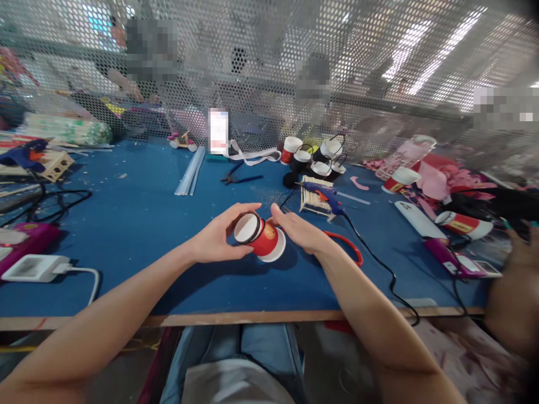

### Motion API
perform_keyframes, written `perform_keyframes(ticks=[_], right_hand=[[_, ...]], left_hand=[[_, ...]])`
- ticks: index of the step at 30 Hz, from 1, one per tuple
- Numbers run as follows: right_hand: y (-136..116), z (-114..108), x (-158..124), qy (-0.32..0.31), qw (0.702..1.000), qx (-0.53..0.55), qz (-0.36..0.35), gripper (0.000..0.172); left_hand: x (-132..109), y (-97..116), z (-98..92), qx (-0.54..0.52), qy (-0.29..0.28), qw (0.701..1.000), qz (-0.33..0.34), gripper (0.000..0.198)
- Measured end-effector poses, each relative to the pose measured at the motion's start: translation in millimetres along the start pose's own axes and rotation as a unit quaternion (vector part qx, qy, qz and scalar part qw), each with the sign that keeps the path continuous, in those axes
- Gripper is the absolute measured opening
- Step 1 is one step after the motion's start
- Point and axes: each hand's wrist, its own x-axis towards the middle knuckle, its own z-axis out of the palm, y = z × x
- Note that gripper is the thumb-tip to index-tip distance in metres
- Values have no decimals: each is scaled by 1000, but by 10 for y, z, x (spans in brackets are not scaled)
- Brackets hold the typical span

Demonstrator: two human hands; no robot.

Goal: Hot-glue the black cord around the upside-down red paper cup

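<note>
Wrapped round the narrow end of a small red paper cup with a white rim, the left grip is closed on it; the right grip is closed lightly on the wider end. The cup is held on its side just above the blue worktop, and its inside cannot be seen. Further red and black paper cups are clustered by the mesh.

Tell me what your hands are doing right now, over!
Left hand curled round red paper cup, cup tipped sideways. Right hand flat against its other side. Blue glue gun lying close behind right hand.
</note>
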Motion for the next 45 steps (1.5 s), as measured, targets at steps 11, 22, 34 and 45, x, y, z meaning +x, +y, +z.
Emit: perform_keyframes(ticks=[11,22,34,45], right_hand=[[138,249,28,38,940,338,-34,32],[163,161,9,162,935,293,-114,18],[167,136,12,216,934,258,-122,16],[187,130,14,230,939,227,-117,18]], left_hand=[[5,34,-33,156,19,987,17,75],[15,-56,7,21,-24,998,-55,67],[21,-92,29,-44,-50,993,-100,65],[40,-77,47,-38,-34,991,-120,62]])
